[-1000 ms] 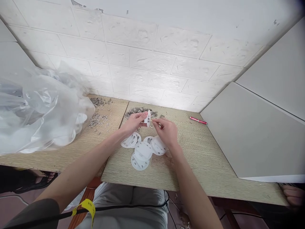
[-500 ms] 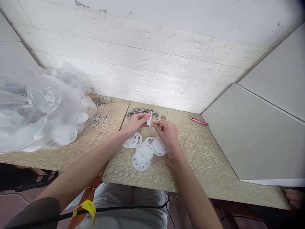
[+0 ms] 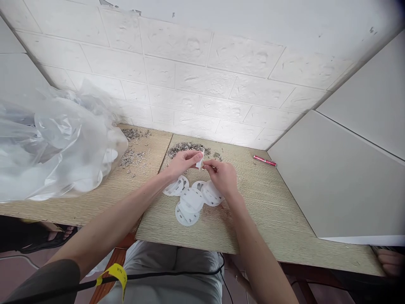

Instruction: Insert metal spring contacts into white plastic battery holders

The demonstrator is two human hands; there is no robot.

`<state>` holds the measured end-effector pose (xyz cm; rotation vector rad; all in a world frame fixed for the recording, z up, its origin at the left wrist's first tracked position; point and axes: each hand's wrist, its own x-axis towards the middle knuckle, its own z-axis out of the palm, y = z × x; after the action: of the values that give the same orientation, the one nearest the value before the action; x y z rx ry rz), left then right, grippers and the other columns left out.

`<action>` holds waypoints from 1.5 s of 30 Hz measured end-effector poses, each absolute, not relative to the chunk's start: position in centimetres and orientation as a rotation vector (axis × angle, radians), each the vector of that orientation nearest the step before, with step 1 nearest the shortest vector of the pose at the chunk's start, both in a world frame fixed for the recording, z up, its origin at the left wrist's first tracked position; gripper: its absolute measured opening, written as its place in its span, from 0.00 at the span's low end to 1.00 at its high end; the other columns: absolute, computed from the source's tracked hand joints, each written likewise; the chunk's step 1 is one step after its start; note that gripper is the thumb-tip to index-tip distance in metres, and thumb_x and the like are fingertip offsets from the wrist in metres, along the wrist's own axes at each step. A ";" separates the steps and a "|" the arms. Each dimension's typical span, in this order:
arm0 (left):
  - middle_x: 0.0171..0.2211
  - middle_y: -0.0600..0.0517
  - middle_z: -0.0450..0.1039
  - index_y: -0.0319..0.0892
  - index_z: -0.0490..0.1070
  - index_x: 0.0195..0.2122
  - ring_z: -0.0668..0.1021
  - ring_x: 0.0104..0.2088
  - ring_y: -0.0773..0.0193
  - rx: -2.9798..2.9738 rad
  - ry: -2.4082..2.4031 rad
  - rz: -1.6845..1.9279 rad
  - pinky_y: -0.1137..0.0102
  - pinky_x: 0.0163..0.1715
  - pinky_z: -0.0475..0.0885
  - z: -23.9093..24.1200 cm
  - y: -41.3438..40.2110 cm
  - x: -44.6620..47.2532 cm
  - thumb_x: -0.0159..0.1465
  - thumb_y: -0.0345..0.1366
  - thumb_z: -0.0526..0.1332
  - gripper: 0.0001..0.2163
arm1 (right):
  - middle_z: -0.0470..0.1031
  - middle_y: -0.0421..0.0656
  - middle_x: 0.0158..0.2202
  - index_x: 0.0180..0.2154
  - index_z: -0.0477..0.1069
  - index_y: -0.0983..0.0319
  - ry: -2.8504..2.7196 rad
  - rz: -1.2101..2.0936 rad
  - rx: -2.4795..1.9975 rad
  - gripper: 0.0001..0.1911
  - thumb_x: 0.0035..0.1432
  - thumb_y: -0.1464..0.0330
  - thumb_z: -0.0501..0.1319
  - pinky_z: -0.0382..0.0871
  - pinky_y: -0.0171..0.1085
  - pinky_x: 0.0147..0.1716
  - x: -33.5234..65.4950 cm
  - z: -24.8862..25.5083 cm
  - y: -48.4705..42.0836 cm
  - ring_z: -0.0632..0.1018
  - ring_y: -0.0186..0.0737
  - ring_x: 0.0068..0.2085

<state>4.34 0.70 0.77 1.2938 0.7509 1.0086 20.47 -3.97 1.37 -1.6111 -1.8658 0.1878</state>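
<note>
My left hand [image 3: 186, 162] grips a white plastic disc [image 3: 200, 161], held on edge above the table. Close against the disc's right side, my right hand [image 3: 223, 174] has its thumb and forefinger pinched together; whatever sits between them is too small to make out. Several white round discs with metal pieces in their slots [image 3: 191, 200] lie overlapping just below my hands. Behind my left hand spreads a heap of small metal parts [image 3: 185, 147].
A large clear plastic bag of white parts [image 3: 63, 143] stands at the left. More small metal pieces [image 3: 133, 158] are scattered beside it. A red pen [image 3: 265, 161] lies near the white panel [image 3: 348, 181] on the right. A white brick-patterned wall [image 3: 205, 84] bounds the table's back.
The disc in my left hand has turned slightly and shifted a little to the right. My right hand stays almost in place, pinched beside it.
</note>
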 end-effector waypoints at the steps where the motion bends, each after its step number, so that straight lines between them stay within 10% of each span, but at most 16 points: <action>1: 0.34 0.47 0.75 0.37 0.77 0.41 0.75 0.36 0.63 1.300 0.757 1.002 0.66 0.39 0.72 0.8 0.6 4.3 0.52 0.52 0.67 0.24 | 0.81 0.40 0.30 0.37 0.78 0.54 -1.875 0.179 -1.608 0.11 0.60 0.69 0.57 0.60 0.36 0.28 20.5 1.4 -4.0 0.77 0.40 0.27; 45: 0.44 0.43 0.75 0.37 0.74 0.46 0.76 0.43 0.58 1.261 0.745 0.990 0.58 0.49 0.71 1.1 0.4 4.5 0.55 0.50 0.66 0.24 | 0.79 0.38 0.29 0.44 0.76 0.52 -1.948 0.289 -1.781 0.15 0.65 0.65 0.51 0.56 0.33 0.27 20.8 2.3 -4.0 0.75 0.37 0.31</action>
<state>4.52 0.42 1.15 1.2607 0.7447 0.9899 20.76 -4.03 2.34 -1.7810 -1.9484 0.2891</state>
